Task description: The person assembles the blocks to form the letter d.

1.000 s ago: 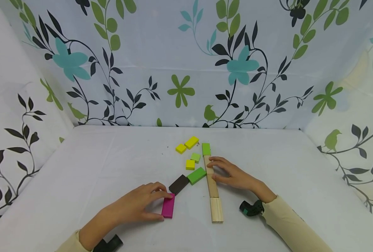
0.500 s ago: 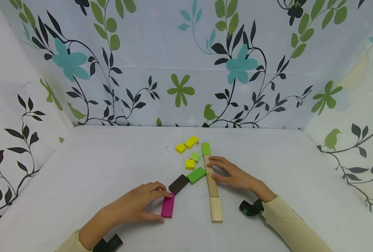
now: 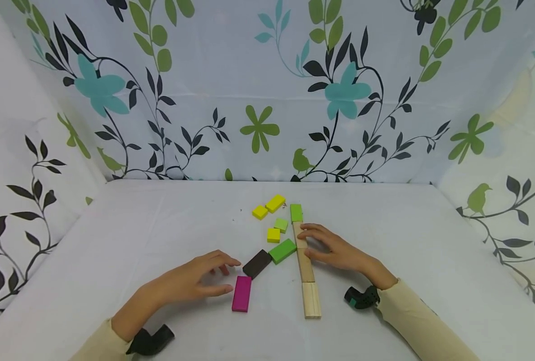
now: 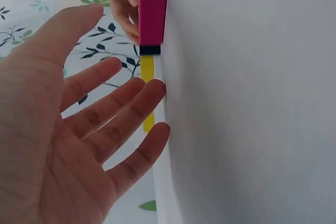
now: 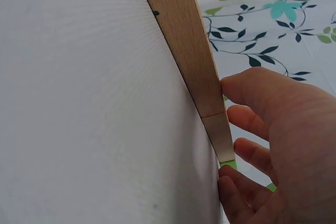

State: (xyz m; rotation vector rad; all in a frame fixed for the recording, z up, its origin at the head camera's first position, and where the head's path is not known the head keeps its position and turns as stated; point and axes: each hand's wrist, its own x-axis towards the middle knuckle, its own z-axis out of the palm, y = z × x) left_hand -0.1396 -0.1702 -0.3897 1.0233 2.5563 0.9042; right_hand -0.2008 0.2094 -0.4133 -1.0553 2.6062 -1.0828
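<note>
Magenta rectangular block [image 3: 241, 294] is sitting just right of the left hand [image 3: 183, 281], which is fanned pretty wide with its thumb nearest it, while the right hand [image 3: 339, 253] is loosely bent, thumb against the row of plain wooden blocks [image 3: 306, 265] to its left. Magenta one's long axis runs near to far, far end angled a touch right; the wooden row's far end leans slightly left.

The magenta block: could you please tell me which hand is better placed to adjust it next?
Probably the left hand: it is open close beside the magenta block, while the right hand is farther away, at the wooden row.
</note>
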